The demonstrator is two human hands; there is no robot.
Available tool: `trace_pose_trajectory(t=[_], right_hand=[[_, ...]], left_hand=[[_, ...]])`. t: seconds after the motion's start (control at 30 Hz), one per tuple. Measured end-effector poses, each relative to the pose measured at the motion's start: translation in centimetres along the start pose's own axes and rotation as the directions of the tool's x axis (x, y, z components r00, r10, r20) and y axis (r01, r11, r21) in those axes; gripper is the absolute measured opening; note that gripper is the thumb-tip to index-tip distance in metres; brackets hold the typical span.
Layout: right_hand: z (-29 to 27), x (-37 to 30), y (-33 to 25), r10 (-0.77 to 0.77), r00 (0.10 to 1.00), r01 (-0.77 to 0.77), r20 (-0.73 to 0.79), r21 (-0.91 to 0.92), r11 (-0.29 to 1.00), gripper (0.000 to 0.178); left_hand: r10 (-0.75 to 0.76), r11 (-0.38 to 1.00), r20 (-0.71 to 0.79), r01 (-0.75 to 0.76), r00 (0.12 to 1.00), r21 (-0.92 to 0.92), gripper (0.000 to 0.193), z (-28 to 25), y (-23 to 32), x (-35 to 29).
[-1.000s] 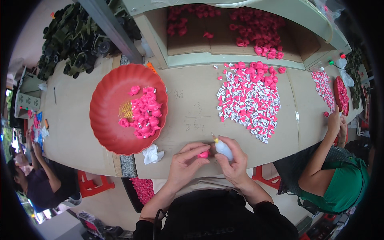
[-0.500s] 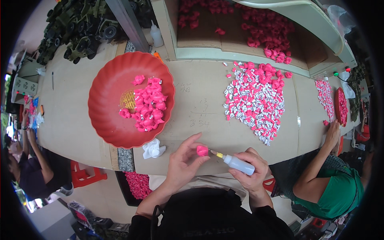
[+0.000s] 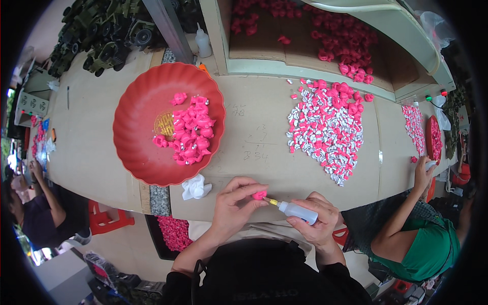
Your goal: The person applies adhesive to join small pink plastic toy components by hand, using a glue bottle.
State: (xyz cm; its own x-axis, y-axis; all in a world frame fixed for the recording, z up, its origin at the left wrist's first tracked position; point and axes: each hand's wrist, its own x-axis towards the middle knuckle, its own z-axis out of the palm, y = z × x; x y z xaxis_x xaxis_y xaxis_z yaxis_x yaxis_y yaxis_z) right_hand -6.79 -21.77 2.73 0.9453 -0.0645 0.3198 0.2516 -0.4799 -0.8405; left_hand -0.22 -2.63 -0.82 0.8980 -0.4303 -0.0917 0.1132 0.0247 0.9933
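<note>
Between the thumb and fingers of my left hand is a small pink plastic piece. My right hand is wrapped round a white squeeze bottle with a yellow collar and a thin nozzle. The nozzle tip points left and meets the pink piece, or nearly so; contact is too small to tell. Left of my hands stands a red scalloped bowl holding a heap of pink pieces. On the right a pile of small pink-and-white parts is spread over the table, with larger pink pieces along its far side.
A crumpled white tissue lies beside the bowl. Behind is a cardboard-lined booth with more pink pieces; another squeeze bottle stands by a post. Green toy vehicles are heaped far left. A person in green works at right, another at left.
The bottle nozzle and the pink piece have come together. My left fingers have closed in more around the piece, and the bottle has shifted slightly left. The person at right now holds a white bottle.
</note>
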Motion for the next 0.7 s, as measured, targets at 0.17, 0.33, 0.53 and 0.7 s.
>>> trace_pose_trajectory(t=[0.17,0.33,0.53,0.7], right_hand=[[0.09,0.09,-0.24,0.074,0.997,-0.074,0.008,0.007,0.997,0.038],[0.08,0.04,-0.28,0.070,0.998,-0.070,0.005,0.000,0.998,0.037],[0.03,0.10,-0.32,0.071,0.997,-0.072,0.018,0.005,0.997,0.036],[-0.22,0.22,-0.56,0.091,0.996,-0.091,0.007,0.003,0.996,0.035]], left_hand=[[-0.017,1.000,0.003,0.017,1.000,0.014,0.032,0.17,0.11,-0.08],[0.009,1.000,-0.015,-0.009,1.000,0.021,0.032,0.21,0.13,-0.06],[-0.008,0.997,-0.025,0.010,1.000,0.082,0.034,0.18,0.26,-0.09],[-0.015,0.998,-0.046,0.018,0.999,0.055,0.033,0.21,0.16,-0.17]])
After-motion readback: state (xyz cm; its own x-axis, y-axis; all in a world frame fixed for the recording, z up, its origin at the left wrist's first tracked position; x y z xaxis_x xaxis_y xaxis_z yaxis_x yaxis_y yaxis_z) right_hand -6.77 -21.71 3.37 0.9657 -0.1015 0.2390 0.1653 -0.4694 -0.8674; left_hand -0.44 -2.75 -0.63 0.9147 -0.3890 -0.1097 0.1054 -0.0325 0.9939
